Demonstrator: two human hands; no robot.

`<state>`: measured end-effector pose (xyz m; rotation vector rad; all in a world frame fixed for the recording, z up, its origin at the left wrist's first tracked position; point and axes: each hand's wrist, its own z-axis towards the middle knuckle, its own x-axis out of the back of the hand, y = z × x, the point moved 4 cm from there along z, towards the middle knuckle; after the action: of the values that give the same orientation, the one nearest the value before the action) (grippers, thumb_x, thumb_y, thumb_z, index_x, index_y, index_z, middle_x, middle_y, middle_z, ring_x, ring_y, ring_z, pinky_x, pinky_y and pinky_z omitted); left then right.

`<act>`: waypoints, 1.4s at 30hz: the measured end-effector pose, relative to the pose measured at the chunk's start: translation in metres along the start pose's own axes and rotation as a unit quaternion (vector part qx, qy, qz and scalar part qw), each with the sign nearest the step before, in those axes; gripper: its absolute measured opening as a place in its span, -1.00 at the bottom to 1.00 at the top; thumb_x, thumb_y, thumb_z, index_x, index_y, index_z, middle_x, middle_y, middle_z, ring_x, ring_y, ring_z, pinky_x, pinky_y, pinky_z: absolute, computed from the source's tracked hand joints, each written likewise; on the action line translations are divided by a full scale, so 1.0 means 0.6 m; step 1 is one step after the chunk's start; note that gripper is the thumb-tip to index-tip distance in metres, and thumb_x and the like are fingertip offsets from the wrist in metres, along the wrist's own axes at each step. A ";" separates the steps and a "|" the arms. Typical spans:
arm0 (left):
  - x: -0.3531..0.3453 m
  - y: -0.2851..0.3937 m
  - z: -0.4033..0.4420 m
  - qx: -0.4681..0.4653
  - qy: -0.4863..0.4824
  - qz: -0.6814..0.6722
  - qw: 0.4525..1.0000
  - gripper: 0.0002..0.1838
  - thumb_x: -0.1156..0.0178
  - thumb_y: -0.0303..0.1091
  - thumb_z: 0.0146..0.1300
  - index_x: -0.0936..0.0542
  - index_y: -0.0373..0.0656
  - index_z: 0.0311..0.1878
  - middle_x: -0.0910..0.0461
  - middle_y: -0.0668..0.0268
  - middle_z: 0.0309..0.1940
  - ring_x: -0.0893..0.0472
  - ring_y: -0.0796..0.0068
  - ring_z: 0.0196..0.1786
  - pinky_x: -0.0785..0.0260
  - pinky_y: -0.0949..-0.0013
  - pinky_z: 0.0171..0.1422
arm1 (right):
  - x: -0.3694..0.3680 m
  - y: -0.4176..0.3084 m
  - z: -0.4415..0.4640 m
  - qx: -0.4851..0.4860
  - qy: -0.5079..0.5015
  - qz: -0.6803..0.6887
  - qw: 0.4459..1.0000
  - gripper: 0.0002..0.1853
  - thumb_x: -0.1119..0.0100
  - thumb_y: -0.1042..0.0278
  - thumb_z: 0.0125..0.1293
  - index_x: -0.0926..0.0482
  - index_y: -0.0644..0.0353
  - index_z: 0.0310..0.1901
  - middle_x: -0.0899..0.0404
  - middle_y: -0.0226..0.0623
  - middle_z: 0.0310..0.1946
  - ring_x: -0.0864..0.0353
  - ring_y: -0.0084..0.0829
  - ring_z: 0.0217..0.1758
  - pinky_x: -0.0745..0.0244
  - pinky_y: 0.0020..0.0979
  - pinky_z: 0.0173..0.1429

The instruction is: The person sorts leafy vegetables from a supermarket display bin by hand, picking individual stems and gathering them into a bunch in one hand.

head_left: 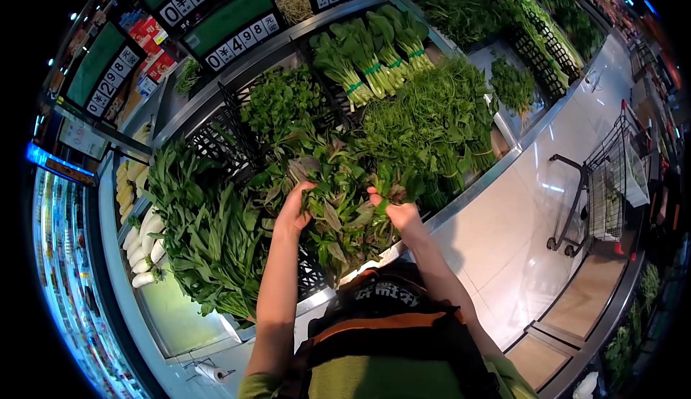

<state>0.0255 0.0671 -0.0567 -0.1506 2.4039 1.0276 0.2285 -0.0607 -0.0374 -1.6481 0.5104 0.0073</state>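
A loose heap of leafy greens with purple-tinged leaves (pixel 331 215) lies in front of me on the vegetable stand. My left hand (pixel 294 208) is closed at the heap's left side, thumb on top, with its other fingers partly hidden among the leaves. On the right side, my right hand (pixel 397 210) has its fingers curled round a few sprigs of the same greens. Long-leaved dark greens (pixel 223 233) are piled to the left of my left hand. Beyond my right hand lies a mound of fine-stemmed greens (pixel 439 111).
Bundled bok choy (pixel 371 60) lies at the back, near black plastic crates (pixel 223 136). White radishes (pixel 146 244) sit at left. Price signs (pixel 234 32) hang above. A metal edge (pixel 515 155) borders the aisle, where a shopping cart (pixel 604 176) stands on the right.
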 end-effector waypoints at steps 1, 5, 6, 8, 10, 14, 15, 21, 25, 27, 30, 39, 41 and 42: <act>-0.008 -0.002 -0.006 0.007 0.005 0.012 1.000 -0.83 -0.12 -0.38 0.19 -0.51 -0.20 -0.16 -0.59 0.28 -0.27 -0.63 0.44 -0.28 -0.57 0.39 -0.21 | -0.014 -0.002 0.011 0.011 0.004 0.002 1.000 -0.77 -0.22 0.44 0.26 -0.59 0.23 -0.05 -0.61 -0.33 -0.06 -0.54 -0.46 0.02 -0.44 -0.37 0.10; -0.024 -0.003 -0.026 0.006 0.018 0.041 0.999 -0.83 -0.16 -0.35 0.16 -0.50 -0.15 -0.20 -0.57 0.36 -0.35 -0.59 0.51 -0.39 -0.47 0.46 -0.37 | -0.005 0.074 0.063 0.057 -0.005 -0.145 0.988 -0.68 -0.29 0.48 0.19 -0.57 0.25 0.00 -0.64 -0.37 -0.11 -0.57 -0.52 -0.04 -0.44 -0.39 0.09; -0.035 0.001 -0.039 0.002 0.036 0.046 0.998 -0.83 -0.17 -0.30 0.15 -0.55 -0.15 -0.22 -0.60 0.41 -0.44 -0.57 0.59 -0.55 -0.38 0.57 -0.61 | -0.013 0.048 0.059 0.061 0.013 -0.237 0.969 -0.67 -0.32 0.46 0.16 -0.57 0.25 -0.02 -0.64 -0.37 -0.11 -0.58 -0.52 -0.06 -0.45 -0.40 0.07; -0.046 0.008 -0.052 0.011 0.056 0.005 0.998 -0.84 -0.16 -0.33 0.19 -0.56 -0.17 -0.21 -0.58 0.45 -0.50 -0.51 0.63 -0.65 -0.28 0.62 -0.71 | -0.024 0.016 0.060 0.033 0.025 -0.318 0.947 -0.67 -0.34 0.44 0.14 -0.58 0.24 -0.03 -0.64 -0.36 -0.11 -0.59 -0.51 -0.09 -0.45 -0.41 0.04; -0.011 -0.001 -0.029 0.004 0.028 -0.034 0.999 -0.84 -0.15 -0.34 0.20 -0.56 -0.19 -0.20 -0.59 0.41 -0.44 -0.56 0.59 -0.56 -0.37 0.57 -0.62 | -0.026 0.008 0.068 -0.025 0.014 -0.300 0.954 -0.66 -0.35 0.43 0.15 -0.58 0.22 -0.02 -0.64 -0.35 -0.10 -0.59 -0.51 -0.11 -0.45 -0.42 0.03; 0.054 -0.001 0.005 -0.019 -0.022 -0.068 0.997 -0.85 -0.14 -0.37 0.21 -0.54 -0.21 -0.20 -0.59 0.28 -0.29 -0.61 0.43 -0.26 -0.51 0.40 -0.20 | -0.021 -0.017 0.057 -0.018 0.046 -0.037 0.998 -0.66 -0.38 0.40 0.14 -0.61 0.21 -0.04 -0.62 -0.42 -0.11 -0.57 -0.52 -0.13 -0.45 -0.42 0.01; 0.046 0.009 0.000 -0.033 -0.035 -0.082 0.995 -0.85 -0.15 -0.38 0.20 -0.53 -0.22 -0.21 -0.59 0.28 -0.29 -0.60 0.41 -0.28 -0.50 0.36 -0.21 | -0.016 -0.009 0.062 -0.037 0.055 -0.030 0.997 -0.66 -0.39 0.41 0.13 -0.61 0.22 -0.03 -0.61 -0.43 -0.11 -0.55 -0.53 -0.12 -0.45 -0.43 -0.01; 0.030 0.054 -0.020 -0.092 0.090 0.070 0.989 -0.47 -0.16 -0.24 0.21 -0.36 -0.21 0.23 -0.39 0.18 0.13 -0.39 0.23 0.17 -0.23 0.15 0.26 | -0.004 -0.024 0.061 -0.136 0.056 0.036 0.988 -0.61 -0.43 0.35 0.11 -0.60 0.32 -0.04 -0.61 -0.35 -0.13 -0.56 -0.51 -0.12 -0.45 -0.45 -0.04; -0.008 0.097 -0.047 -0.196 0.087 0.367 0.905 -0.23 -0.12 -0.09 0.22 -0.15 -0.18 0.45 -0.12 0.06 0.42 -0.08 0.13 0.49 0.03 0.09 0.48 | 0.005 -0.043 0.061 -0.162 0.063 0.048 0.984 -0.62 -0.44 0.33 0.09 -0.62 0.42 -0.12 -0.64 -0.29 -0.24 -0.60 -0.53 -0.25 -0.48 -0.47 -0.20; -0.035 0.102 -0.071 -0.300 0.113 0.528 0.787 -0.25 -0.15 -0.02 0.20 -0.26 -0.19 0.39 -0.12 0.05 0.43 -0.12 0.11 0.47 -0.04 0.06 0.45 | 0.015 -0.046 0.062 -0.165 0.061 0.042 0.984 -0.62 -0.44 0.32 0.10 -0.62 0.42 -0.14 -0.64 -0.30 -0.27 -0.60 -0.54 -0.30 -0.48 -0.48 -0.25; -0.097 0.089 -0.101 -0.412 0.146 0.666 0.605 -0.40 -0.27 -0.01 0.14 -0.47 -0.01 0.25 -0.25 0.15 0.38 -0.16 0.11 0.45 0.02 -0.05 0.46 | 0.023 -0.054 0.065 -0.154 0.055 0.036 0.986 -0.64 -0.43 0.29 0.11 -0.63 0.39 -0.15 -0.64 -0.34 -0.31 -0.58 -0.56 -0.35 -0.46 -0.51 -0.32; -0.153 0.009 -0.025 -0.268 -0.250 0.414 0.833 -0.84 -0.26 -0.38 0.22 -0.61 -0.12 -0.13 -0.52 0.27 0.18 -0.33 0.25 0.36 -0.13 0.19 0.42 | 0.038 -0.081 0.054 -0.133 0.041 0.064 0.988 -0.66 -0.39 0.31 0.15 -0.62 0.35 -0.10 -0.65 -0.32 -0.24 -0.60 -0.54 -0.30 -0.50 -0.50 -0.25; -0.157 0.010 -0.025 -0.227 -0.270 0.366 0.861 -0.88 -0.22 -0.37 0.27 -0.61 -0.15 -0.17 -0.60 0.24 0.03 -0.46 0.40 0.22 -0.22 0.29 0.32 | 0.051 -0.079 0.052 -0.132 0.042 0.068 0.988 -0.65 -0.39 0.32 0.15 -0.62 0.35 -0.09 -0.65 -0.33 -0.23 -0.60 -0.53 -0.29 -0.51 -0.50 -0.22; -0.159 0.009 -0.027 -0.188 -0.272 0.372 0.867 -0.88 -0.22 -0.36 0.28 -0.61 -0.15 -0.17 -0.61 0.26 -0.02 -0.48 0.43 0.18 -0.24 0.30 0.28 | 0.057 -0.078 0.051 -0.136 0.042 0.068 0.987 -0.65 -0.39 0.32 0.15 -0.62 0.35 -0.09 -0.65 -0.33 -0.23 -0.60 -0.53 -0.27 -0.51 -0.50 -0.21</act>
<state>0.0991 0.0501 0.0036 0.8867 1.7079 1.5992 0.2834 -0.0406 -0.0084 -1.8829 0.7120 0.1132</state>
